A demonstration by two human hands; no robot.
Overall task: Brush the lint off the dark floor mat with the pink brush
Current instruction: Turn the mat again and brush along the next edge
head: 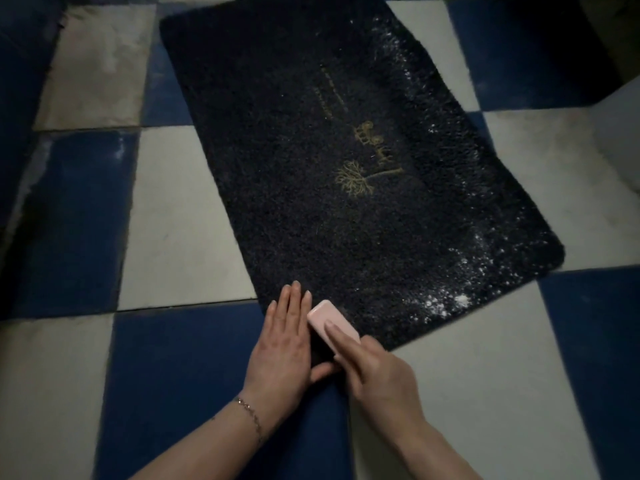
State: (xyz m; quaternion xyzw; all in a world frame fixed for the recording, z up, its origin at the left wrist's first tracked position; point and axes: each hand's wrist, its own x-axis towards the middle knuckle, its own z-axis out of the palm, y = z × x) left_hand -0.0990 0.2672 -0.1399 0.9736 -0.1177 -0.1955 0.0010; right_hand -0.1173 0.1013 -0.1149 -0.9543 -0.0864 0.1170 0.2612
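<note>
The dark, shaggy rectangular floor mat (346, 168) lies slantwise on the blue and white checkered tile floor (180, 223), with white lint (450, 303) thick along its right edge and near right corner. We judge the brushing is at its start, at the near left corner. Our left hand (284, 344) lies flat there, fingers straight, pressing the mat. Our right hand (377, 372) grips the small pink oblong brush (332, 323), forefinger stretched on top. The next strokes must reach right, toward the lint

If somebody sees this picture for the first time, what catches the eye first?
The dark floor mat lies askew on the blue and white checkered floor, with white lint along its right edge. At its near corner, the right hand holds the pink brush beside the flat left hand.
</note>
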